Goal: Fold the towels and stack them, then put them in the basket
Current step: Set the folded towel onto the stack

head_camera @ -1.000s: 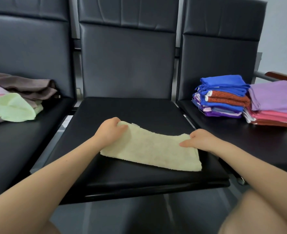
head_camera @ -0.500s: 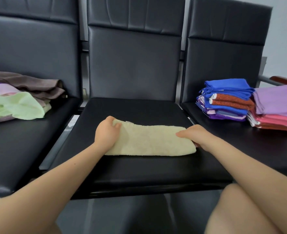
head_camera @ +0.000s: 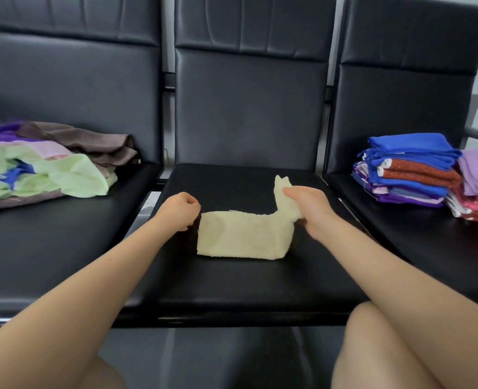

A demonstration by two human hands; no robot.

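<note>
One pale yellow towel (head_camera: 243,238), soft, light and floppy, half-folded on middle seat (head_camera: 232,287), right hand (head_camera: 306,210) pinching raised end, left hand (head_camera: 180,210) loosely curled beside opposite edge, apparently empty; best gripped at corners.

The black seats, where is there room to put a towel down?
Bare patches: the middle seat in front of the yellow towel, and the near part of the left seat before the unfolded pile. The right seat is crowded at the back by folded stacks.
</note>
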